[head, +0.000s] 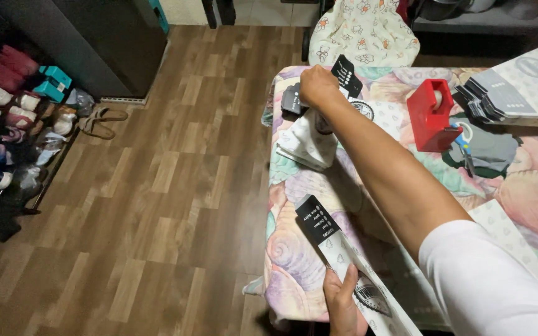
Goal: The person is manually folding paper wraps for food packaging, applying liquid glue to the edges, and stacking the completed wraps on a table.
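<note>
My left hand sat at the near edge of the table, fingers curled round the lower part of one long paper packet, white with a black top, which lay slanting across the shell-patterned cloth. My right hand reached to the far corner, closed around the upper end of a second packet of the same kind, its black top sticking out past my knuckles. How tightly those fingers were shut I could not tell, since I saw only the back of the hand.

Under that hand lay one small stack of white folded cloths, and just beside it one dark block-like thing I could not make out. One red tape dispenser stood further right, with one pair of scissors near it on some grey fabric. A fanned pile of flat grey and white packets lay beyond; I could not count them. Many shoes lined the floor, with two sandals beside them.
</note>
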